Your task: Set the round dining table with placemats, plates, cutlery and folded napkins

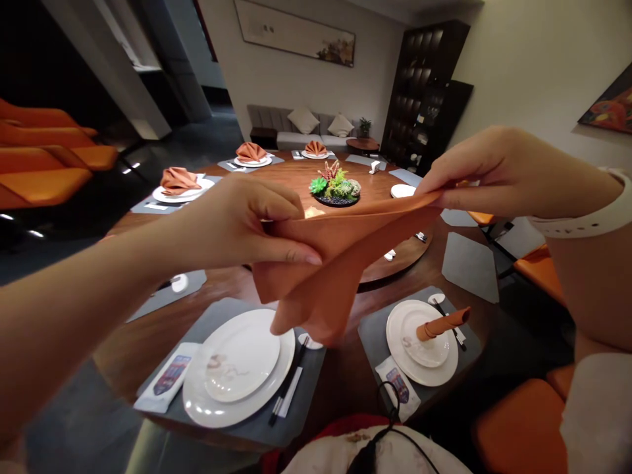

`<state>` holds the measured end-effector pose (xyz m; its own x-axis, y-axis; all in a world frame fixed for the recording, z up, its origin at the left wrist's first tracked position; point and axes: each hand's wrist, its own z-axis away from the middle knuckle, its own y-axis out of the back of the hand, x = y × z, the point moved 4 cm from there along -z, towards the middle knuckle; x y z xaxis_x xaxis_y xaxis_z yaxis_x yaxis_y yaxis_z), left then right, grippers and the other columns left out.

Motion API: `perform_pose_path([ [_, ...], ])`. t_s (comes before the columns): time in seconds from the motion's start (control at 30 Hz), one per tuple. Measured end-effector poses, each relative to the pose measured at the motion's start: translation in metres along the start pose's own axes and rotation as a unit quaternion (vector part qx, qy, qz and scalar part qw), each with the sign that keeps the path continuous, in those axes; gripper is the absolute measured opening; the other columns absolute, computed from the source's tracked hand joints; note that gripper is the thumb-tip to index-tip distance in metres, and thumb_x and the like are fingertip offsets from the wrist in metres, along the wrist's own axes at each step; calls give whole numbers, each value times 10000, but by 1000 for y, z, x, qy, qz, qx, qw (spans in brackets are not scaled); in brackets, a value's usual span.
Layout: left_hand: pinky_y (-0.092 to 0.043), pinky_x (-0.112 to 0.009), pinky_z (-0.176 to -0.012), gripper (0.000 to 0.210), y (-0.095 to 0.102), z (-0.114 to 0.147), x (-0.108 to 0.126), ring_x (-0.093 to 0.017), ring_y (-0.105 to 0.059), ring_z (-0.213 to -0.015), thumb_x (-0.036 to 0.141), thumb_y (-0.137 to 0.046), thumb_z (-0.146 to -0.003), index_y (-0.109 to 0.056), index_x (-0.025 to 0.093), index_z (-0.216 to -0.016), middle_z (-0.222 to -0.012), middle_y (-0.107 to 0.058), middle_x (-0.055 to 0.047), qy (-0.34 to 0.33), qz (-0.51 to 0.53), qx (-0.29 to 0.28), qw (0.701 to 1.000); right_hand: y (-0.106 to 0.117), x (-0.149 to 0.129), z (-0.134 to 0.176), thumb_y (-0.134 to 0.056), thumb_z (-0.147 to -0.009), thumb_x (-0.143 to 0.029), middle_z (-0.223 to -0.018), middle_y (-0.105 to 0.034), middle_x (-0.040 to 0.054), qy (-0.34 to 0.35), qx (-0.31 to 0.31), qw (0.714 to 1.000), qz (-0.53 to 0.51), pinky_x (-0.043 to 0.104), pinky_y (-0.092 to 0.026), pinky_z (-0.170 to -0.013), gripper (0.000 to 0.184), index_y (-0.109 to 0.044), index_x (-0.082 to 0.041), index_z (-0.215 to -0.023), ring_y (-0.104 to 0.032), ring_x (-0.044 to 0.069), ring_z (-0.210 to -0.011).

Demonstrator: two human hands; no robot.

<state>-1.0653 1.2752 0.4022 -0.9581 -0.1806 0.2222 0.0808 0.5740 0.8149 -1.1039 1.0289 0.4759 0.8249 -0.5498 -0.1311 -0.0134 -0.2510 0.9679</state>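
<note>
An orange cloth napkin point(320, 289) is stretched between my two hands above the round wooden table. My left hand point(247, 220) pinches its upper left edge between thumb and fingers. Further right, my right hand point(474, 174) grips the drawn-out right corner. The cloth's lower part hangs in loose folds. Below the napkin, a small white plate point(241, 359) rests on a larger white plate point(212, 415), both on a grey placemat point(301, 421). Black chopsticks point(289, 382) lie to the plates' right, and a wrapped packet point(170, 378) lies to their left.
At the right setting, a rolled orange napkin point(442, 324) rests on stacked plates. Fan-folded napkins point(180, 181) stand on plates along the far side. A plant centrepiece point(338, 187) occupies the middle of the table point(276, 178). Orange chairs point(523, 421) are at the right and left.
</note>
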Motion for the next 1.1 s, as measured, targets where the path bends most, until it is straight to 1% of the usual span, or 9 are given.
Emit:
perform_pose_path([
  [0.13,-339,-190,-441,542,12,5,-2,-43,-441,-493,605,-632,-842,-570,170,-525,-567,-480,37,2,-26,-6,1000,-1,3,0,-587,-948,-295,-831,-687,-70,12,28,999,-20,161,-459,-683,192,-743,-190,-989,-613,24,-730],
  [0.27,-371,-186,-491,517,17,9,1,-41,-492,-546,594,-608,-866,-619,168,-573,-652,-536,35,-19,-58,-1,998,-3,5,-6,-710,-821,-146,-727,-630,-69,-53,59,997,-23,132,-415,-593,81,-739,-196,-765,-549,10,-657],
  [0.4,-433,-202,-555,435,8,14,13,-63,-578,-605,543,-538,-932,-686,211,-693,-737,-608,40,-44,-140,45,988,-2,5,-10,-731,-639,105,-713,-564,-57,-51,101,993,46,139,-386,-533,294,-686,-185,-623,-465,11,-614],
  [0.5,-450,-213,-570,360,-2,20,21,-77,-596,-637,485,-546,-947,-673,225,-732,-796,-644,41,-43,-167,91,981,-2,7,-12,-818,-635,24,-718,-532,-40,-57,124,990,33,178,-472,-636,259,-652,-162,-571,-528,49,-703],
  [0.6,-404,-211,-489,378,-9,23,19,-68,-539,-560,496,-599,-912,-602,213,-662,-724,-618,46,-4,-137,111,984,0,18,-12,-851,-675,-116,-736,-558,-38,-164,179,966,-87,180,-500,-755,307,-589,-125,-514,-611,92,-905],
  [0.7,-345,-191,-404,477,-11,25,8,-55,-446,-462,552,-644,-861,-531,199,-560,-540,-488,57,42,-39,71,996,0,28,-11,-813,-698,-108,-812,-638,-60,-254,199,930,-176,138,-479,-793,232,-618,-110,-571,-627,101,-1046],
  [0.87,-514,-186,-526,450,-1,27,-15,-85,-627,-564,635,-625,-826,-718,207,-723,-549,-523,64,176,100,-26,979,3,39,-8,-817,-681,-93,-756,-648,-60,-228,169,947,-149,133,-500,-774,100,-728,-140,-669,-662,103,-993],
  [1.0,-547,-257,-676,514,17,24,-21,-50,-584,-536,642,-565,-847,-695,174,-679,-524,-358,73,221,35,-68,972,3,47,-3,-840,-633,-96,-878,-702,-49,-215,140,946,-200,166,-536,-759,128,-717,-129,-648,-688,111,-932],
  [1.1,-553,-308,-726,524,27,20,-29,-16,-509,-469,654,-635,-775,-681,149,-640,-517,-325,84,232,-40,-74,969,-1,53,0,-800,-695,-154,-970,-724,-38,-233,103,944,-211,208,-550,-767,87,-721,-118,-683,-698,124,-934],
])
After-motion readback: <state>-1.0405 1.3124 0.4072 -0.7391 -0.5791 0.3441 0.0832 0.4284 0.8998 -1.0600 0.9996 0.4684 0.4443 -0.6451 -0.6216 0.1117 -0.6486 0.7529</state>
